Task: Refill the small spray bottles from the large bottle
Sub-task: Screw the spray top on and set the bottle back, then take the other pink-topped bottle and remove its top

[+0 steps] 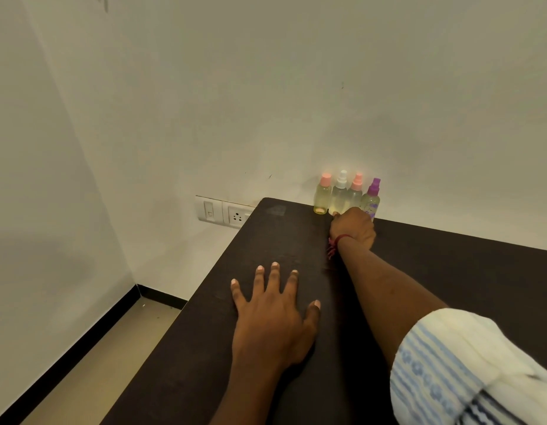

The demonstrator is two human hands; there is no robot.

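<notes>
Head view: the small spray bottles (339, 196) stand in a row at the far edge of the table (450, 271). The right hand (353, 225) curls at their bases, grip unconfirmed; the left hand (272, 311) lies flat, fingers wide, probably bracing the reach.

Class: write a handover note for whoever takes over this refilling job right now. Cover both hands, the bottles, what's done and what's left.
Left hand: open, flat on the dark table.
Right hand: curled at the base of the four small spray bottles by the wall; grip unclear.
Done: all four stand capped, holding pale liquid.
Left: large bottle not in view; find it, top up if needed.
</notes>
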